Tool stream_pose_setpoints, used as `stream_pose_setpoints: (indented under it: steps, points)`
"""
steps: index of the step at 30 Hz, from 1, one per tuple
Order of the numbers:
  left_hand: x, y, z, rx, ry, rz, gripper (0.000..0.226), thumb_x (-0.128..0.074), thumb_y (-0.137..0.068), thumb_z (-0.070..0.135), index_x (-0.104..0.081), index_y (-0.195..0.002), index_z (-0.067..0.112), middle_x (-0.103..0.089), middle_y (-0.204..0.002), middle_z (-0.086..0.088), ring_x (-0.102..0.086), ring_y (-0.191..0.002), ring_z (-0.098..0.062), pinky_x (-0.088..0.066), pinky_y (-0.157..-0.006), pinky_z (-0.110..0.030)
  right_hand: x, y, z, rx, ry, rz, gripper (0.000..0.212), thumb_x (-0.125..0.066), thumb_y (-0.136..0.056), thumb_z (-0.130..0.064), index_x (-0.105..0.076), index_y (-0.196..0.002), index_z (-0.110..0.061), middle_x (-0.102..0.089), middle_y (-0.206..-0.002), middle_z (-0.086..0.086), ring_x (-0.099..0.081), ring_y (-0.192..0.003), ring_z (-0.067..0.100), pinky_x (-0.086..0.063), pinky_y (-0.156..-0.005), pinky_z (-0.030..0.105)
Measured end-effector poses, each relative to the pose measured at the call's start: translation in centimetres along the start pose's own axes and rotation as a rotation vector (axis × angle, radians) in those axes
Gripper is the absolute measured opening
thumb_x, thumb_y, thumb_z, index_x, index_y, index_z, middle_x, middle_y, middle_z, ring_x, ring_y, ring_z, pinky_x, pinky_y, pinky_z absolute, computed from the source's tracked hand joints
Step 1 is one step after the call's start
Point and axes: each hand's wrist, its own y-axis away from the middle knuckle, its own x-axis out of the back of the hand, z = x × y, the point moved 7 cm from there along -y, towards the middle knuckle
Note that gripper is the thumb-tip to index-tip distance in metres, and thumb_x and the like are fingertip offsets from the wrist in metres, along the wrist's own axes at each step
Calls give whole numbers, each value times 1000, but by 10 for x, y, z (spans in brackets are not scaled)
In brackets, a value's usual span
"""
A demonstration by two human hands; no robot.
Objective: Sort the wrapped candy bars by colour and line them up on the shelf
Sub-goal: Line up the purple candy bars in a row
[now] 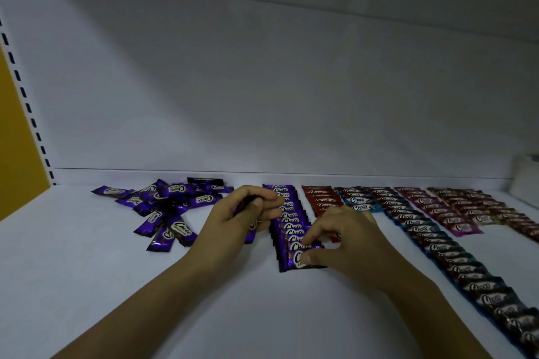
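On the white shelf [116,271], a loose pile of purple candy bars [166,207] lies at the left. A tidy overlapping row of purple bars [287,221] runs toward me in the middle. My left hand [236,218] holds several purple bars just left of that row. My right hand [341,245] pinches the nearest purple bar [294,259] at the row's front end. To the right lie a short red row [320,198], a long blue row [431,239], a pink row [437,210] and a dark red row [478,204].
The shelf's back wall [262,96] rises behind the bars. A slotted upright [26,102] with a yellow panel [14,140] stands at the left. A white box-like object [525,181] sits at the far right.
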Motion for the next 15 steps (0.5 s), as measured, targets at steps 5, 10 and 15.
stream_pose_setpoints:
  steps: [5,10,15]
  points:
    - [0,0,3,13,67,1,21,-43,-97,4,-64,-96,7,-73,-103,-9,-71,-94,-21,-56,-73,-21,-2,-1,2,30,-13,13,27,-77,-69,-48,-72,-91,-34,-59,-93,-18,-51,-95,1,-39,-96,36]
    - [-6,2,8,34,212,-67,23,-41,-97,7,-63,-103,4,-73,-106,-10,-69,-101,-22,-56,-78,-23,10,0,-10,108,-344,189,25,-70,-70,-49,-72,-77,-25,-66,-71,-10,-60,-73,1,-47,-66,17]
    - [-26,9,15,-1,256,-251,27,-46,-96,26,-65,-111,15,-64,-127,-5,-58,-121,-21,-49,-99,-36,-4,-3,-42,175,-694,147,26,-63,-72,-43,-70,-82,-21,-68,-73,-12,-62,-70,2,-46,-65,14]
